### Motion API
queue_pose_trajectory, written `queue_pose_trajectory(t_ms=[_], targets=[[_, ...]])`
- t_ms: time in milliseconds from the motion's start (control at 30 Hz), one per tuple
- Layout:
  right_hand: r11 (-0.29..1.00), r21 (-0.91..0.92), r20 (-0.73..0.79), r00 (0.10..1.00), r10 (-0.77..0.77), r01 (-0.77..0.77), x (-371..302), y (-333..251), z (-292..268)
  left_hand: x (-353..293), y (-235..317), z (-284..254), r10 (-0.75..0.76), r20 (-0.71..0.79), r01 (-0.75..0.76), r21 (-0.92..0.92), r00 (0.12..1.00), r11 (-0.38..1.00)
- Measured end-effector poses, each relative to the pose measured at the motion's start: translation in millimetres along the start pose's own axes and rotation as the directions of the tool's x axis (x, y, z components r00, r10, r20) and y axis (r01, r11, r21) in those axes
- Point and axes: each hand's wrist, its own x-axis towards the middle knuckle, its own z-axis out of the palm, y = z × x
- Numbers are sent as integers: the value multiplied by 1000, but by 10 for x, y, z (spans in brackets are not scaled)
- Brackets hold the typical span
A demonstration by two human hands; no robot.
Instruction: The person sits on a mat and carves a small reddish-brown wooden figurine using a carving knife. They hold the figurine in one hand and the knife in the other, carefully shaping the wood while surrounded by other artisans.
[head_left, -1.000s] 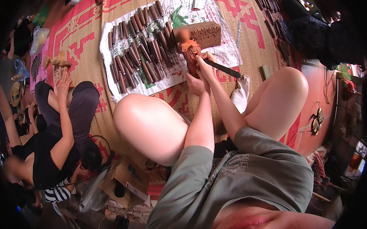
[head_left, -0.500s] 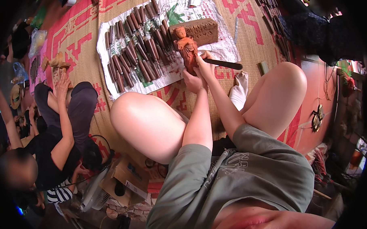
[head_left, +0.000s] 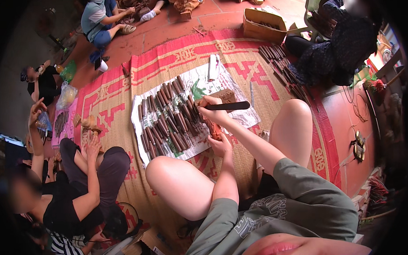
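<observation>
My left hand (head_left: 221, 145) grips the lower end of a reddish-brown carved wooden piece (head_left: 213, 127), which rests on the white sheet (head_left: 244, 119) between my bare knees. My right hand (head_left: 208, 105) is shut on a dark flat-handled carving tool (head_left: 232, 106), held level just above the piece with its handle pointing right. My right forearm hides part of the carving. Behind my right hand lies a brown wooden block (head_left: 224, 95). Several dark chisels (head_left: 168, 122) lie in rows on the sheet, to the left of both hands.
A red patterned woven mat (head_left: 183, 54) covers the floor. A seated person in a black top (head_left: 76, 195) is close on my left. More people sit at the top left and top right. A cardboard box (head_left: 263, 24), more tools (head_left: 278, 64) and a white roll (head_left: 212, 66) lie beyond.
My right hand has lifted the tool off the carving and drawn it back toward the left. The carving now sits lower, partly under my forearm. The view has shifted.
</observation>
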Motion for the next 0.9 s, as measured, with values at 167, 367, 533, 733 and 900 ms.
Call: queue_pose_trajectory(t_ms=[167,367,533,733,900], targets=[[933,-257,409,903,-131,252,610,-844,-300,13,15,-44,28,-16,-28,3,999,1000],[885,-253,737,671,-85,390,499,-1080,-807,7,-124,-20,127,-34,-129,-71,991,989],[749,-213,751,596,-285,628,474,-1344,-796,13,-100,-101,80,34,-79,-21,996,997],[679,-259,712,611,-346,687,440,-1430,-973,-115,-78,-112,26,26,-25,-42,999,999],[703,-347,701,670,-244,621,539,-1343,-897,-329,-339,-29,97,-23,-98,-54,995,994]])
